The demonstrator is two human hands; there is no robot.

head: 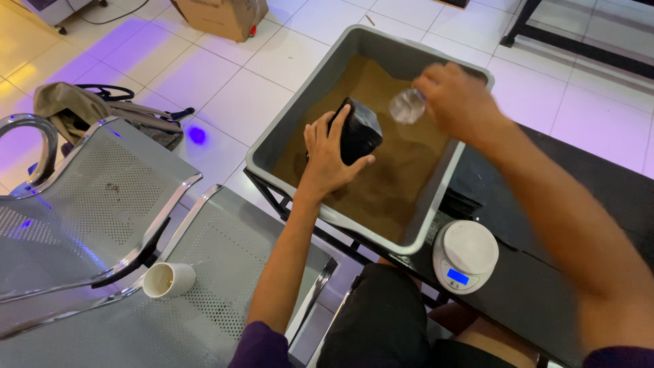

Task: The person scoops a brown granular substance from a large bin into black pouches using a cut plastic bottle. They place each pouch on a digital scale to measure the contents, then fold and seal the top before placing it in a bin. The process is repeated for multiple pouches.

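A grey plastic tub (300,102) holds brown sand (402,177). My left hand (327,153) grips a black pouch (361,129) that stands tilted in the sand near the tub's middle. Above the sand at the tub's far right side, my right hand (456,99) holds a small clear plastic cup (407,105), blurred from motion. The cup's contents cannot be made out.
A white digital kitchen scale (465,255) sits on the black table (586,177) by the tub's near corner. Perforated metal bench seats (102,197) stand at left, with a white paper cup (168,279) lying on one. A bag (82,109) and a cardboard box (221,17) are on the tiled floor.
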